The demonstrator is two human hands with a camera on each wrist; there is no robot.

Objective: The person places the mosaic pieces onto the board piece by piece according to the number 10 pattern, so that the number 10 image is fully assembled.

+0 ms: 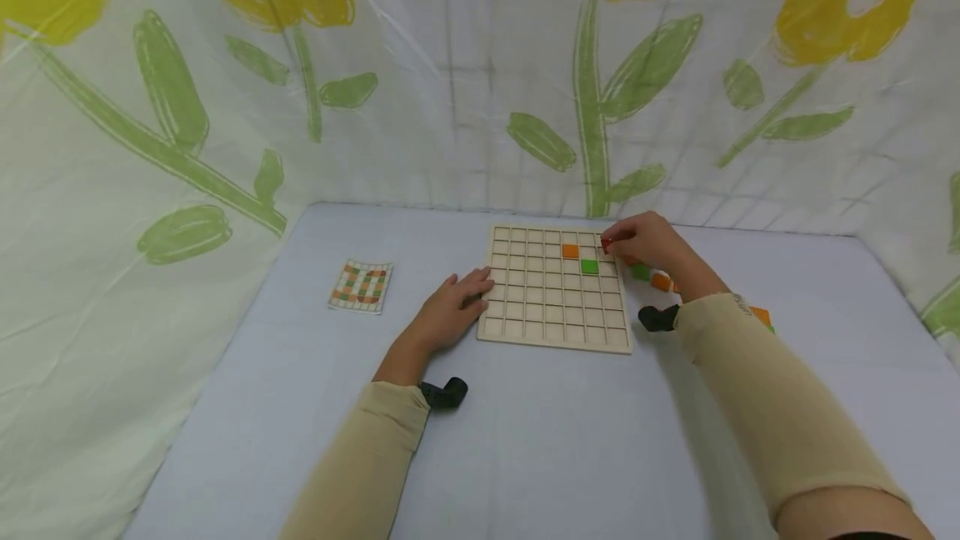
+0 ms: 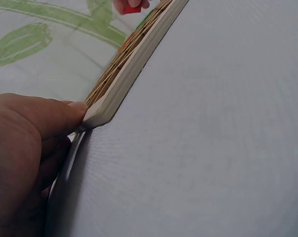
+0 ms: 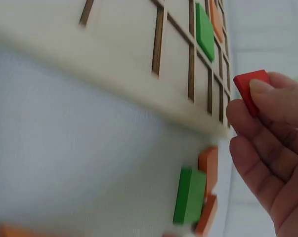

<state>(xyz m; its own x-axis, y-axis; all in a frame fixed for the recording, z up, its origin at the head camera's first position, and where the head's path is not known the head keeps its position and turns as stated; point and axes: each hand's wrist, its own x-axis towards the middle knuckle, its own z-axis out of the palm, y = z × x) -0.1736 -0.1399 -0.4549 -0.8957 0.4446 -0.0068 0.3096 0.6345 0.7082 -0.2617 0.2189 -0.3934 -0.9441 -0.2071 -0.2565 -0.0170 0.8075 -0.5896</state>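
A pale wooden board [image 1: 552, 346] divided into a grid of square cells lies flat on the table. An orange tile [image 1: 571, 251] and a green tile [image 1: 590, 267] sit in cells of its upper right part. Over the board's far right corner, my right hand [image 1: 651, 242] pinches a red square tile [image 3: 251, 88] between thumb and fingers, tilted and raised above the grid. My left hand [image 1: 450, 312] rests at the board's left edge with its fingers extended; in the left wrist view the thumb [image 2: 64, 116] touches the edge near a corner.
Loose orange and green tiles [image 3: 191, 195] lie right of the board, partly hidden by my right hand and sleeve. Left of the board is a small card [image 1: 361, 287] printed with a coloured grid pattern. A curtain [image 1: 465, 90] with painted flowers hangs behind the table.
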